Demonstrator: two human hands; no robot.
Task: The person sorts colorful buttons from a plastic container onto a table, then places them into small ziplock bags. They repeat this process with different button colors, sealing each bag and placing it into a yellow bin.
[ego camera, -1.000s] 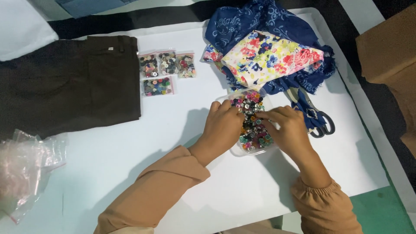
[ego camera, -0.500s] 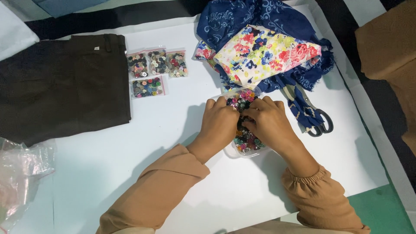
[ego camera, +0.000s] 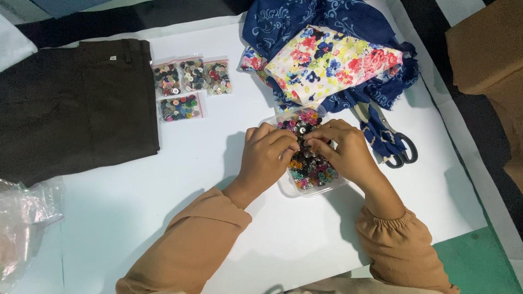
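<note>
Your left hand [ego camera: 267, 155] and right hand [ego camera: 343, 152] pinch together over the clear tray [ego camera: 289, 188] of buttons [ego camera: 313, 169]. What each grip clamps, I cannot tell. Press down and the tray may tip, scattering buttons across the bench [ego camera: 163, 218].

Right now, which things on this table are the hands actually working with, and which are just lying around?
In use:
- left hand and right hand, fingertips meeting over the tray
- clear plastic tray of mixed colourful buttons

Lying about:
- four small bags of buttons
- scissors
- floral fabric on blue patterned cloth
- dark brown trousers
- crumpled clear plastic bag
</note>
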